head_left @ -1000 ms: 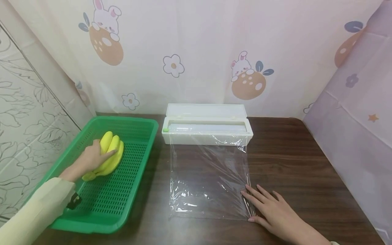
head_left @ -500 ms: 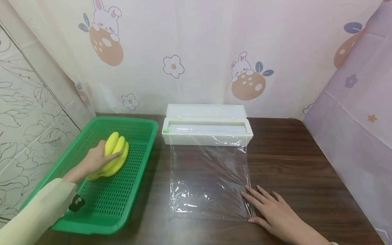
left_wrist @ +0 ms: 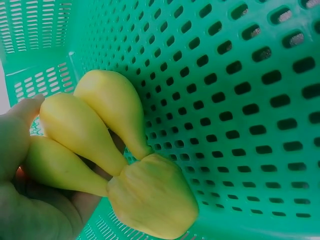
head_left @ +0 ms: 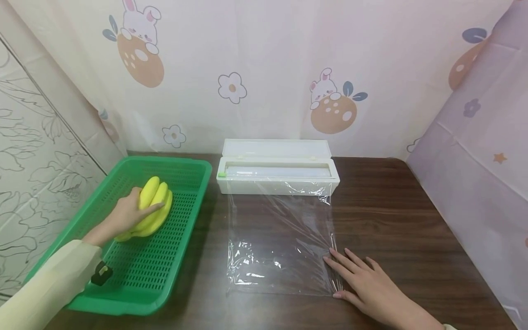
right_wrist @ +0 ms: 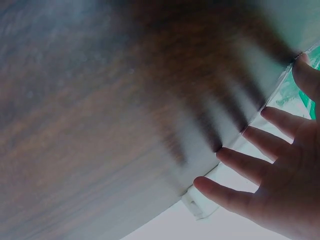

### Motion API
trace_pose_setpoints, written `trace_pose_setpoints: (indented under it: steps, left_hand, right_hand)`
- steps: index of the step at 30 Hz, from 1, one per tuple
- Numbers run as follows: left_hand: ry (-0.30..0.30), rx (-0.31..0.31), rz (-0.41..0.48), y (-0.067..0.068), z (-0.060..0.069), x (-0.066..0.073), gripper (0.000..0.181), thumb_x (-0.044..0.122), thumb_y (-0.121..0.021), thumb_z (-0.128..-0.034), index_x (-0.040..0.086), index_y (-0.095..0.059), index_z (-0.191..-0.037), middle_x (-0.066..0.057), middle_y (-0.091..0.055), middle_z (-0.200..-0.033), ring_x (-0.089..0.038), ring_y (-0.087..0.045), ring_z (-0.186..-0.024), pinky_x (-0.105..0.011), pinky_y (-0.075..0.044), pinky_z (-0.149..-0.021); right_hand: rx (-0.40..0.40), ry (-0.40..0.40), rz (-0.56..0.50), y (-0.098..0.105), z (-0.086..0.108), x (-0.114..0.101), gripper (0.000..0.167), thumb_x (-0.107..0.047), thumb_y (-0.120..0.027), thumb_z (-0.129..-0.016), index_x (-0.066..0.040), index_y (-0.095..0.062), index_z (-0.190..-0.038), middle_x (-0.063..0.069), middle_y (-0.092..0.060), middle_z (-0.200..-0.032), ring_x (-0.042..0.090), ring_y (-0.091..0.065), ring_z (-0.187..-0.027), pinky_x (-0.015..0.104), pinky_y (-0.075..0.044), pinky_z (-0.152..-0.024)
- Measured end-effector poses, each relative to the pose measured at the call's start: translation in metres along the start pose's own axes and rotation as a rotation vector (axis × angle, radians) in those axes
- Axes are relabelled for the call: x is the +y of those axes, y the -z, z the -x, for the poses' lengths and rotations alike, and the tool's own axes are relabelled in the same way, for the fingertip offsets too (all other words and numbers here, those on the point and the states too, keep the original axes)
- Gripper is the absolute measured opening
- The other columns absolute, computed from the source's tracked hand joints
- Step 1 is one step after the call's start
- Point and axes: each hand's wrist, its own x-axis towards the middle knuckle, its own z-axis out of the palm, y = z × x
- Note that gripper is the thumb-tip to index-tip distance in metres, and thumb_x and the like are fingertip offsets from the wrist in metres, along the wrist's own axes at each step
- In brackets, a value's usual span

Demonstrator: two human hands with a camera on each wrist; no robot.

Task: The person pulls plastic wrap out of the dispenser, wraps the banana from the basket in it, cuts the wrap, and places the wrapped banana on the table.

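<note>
A bunch of yellow bananas [head_left: 158, 217] is in my left hand [head_left: 123, 214], inside the green perforated basket [head_left: 140, 270] at the left. In the left wrist view, the bananas [left_wrist: 75, 127] lie against the palm, stem end toward the camera; some fingers are hidden behind them. A sheet of clear cling film [head_left: 280, 256] stretches over the table from a white dispenser box [head_left: 278, 161]. At the sheet's near right corner rests my right hand [head_left: 371, 286], its fingers spread and fingertips touching the film's edge. The right wrist view also shows that hand [right_wrist: 280, 175] with fingers extended.
The box's white lid [head_left: 276, 148] stands raised at the back, and a green piece [head_left: 222, 174] sits at its left end. Behind the dark wood table [head_left: 379, 206] hangs a printed curtain [head_left: 272, 91]. A patterned panel [head_left: 37, 151] borders the basket on the left.
My left hand has shifted a little to the right within the basket, carrying the bananas. My right hand and the film look unmoved.
</note>
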Motion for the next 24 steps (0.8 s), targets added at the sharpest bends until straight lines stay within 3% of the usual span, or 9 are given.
trace_pose_setpoints:
  steps: [14, 24]
  left_hand:
    - [-0.033, 0.018, 0.025, 0.008, 0.003, 0.005, 0.067, 0.038, -0.042, -0.1144, -0.022, -0.031, -0.142, -0.015, -0.057, -0.079, -0.020, -0.057, -0.058, -0.032, -0.052, -0.048]
    - [-0.043, 0.082, 0.008, 0.015, 0.004, 0.004, 0.071, 0.040, -0.043, -0.1139, -0.023, -0.031, -0.144, -0.016, -0.057, -0.078, -0.020, -0.056, -0.057, -0.032, -0.051, -0.047]
  right_hand:
    - [-0.017, -0.002, -0.004, 0.001, -0.001, 0.000, 0.070, -0.057, -0.070, -0.094, -0.022, -0.057, -0.153, 0.005, -0.054, -0.159, 0.041, -0.056, -0.139, 0.072, -0.051, -0.094]
    - [-0.024, -0.001, 0.008, 0.002, -0.001, 0.000, 0.070, -0.056, -0.071, -0.094, -0.021, -0.057, -0.153, 0.005, -0.054, -0.159, 0.041, -0.056, -0.139, 0.071, -0.051, -0.094]
